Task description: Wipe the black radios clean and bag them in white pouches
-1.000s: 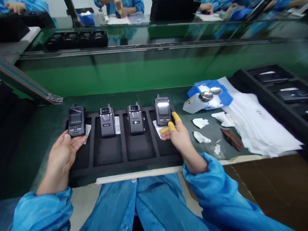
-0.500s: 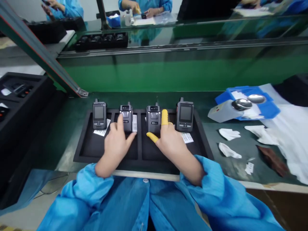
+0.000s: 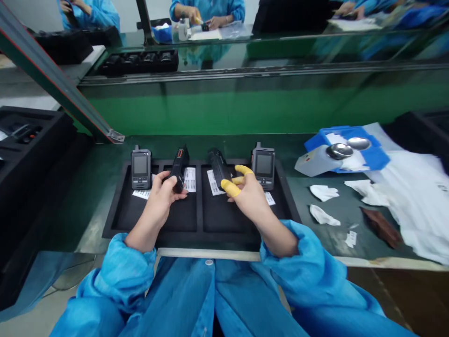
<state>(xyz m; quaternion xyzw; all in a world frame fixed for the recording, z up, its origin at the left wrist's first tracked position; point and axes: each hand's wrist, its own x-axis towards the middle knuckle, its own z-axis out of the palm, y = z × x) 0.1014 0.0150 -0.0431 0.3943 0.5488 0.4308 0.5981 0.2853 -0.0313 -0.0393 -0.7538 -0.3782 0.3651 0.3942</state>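
Note:
A black foam tray (image 3: 115,213) with several slots lies in front of me. My left hand (image 3: 161,196) grips the second black handheld radio (image 3: 179,167), tilted on its side above its slot. My right hand (image 3: 245,194), with yellow finger cots, grips the third radio (image 3: 218,166), also turned on its edge. The first radio (image 3: 141,166) and the fourth radio (image 3: 264,164) stand screen-up at the outer slots. White labels (image 3: 190,179) lie in the slots beneath.
A white dispenser with a metal top (image 3: 324,158) and a blue tray (image 3: 377,157) sit to the right, with white cloths (image 3: 414,196) and paper scraps. Black trays stand at left (image 3: 31,135). Behind the green conveyor (image 3: 245,105), other people work.
Both hands have closed on the two middle radios and turned them up onto their sides. A second ago they were at the outer radios.

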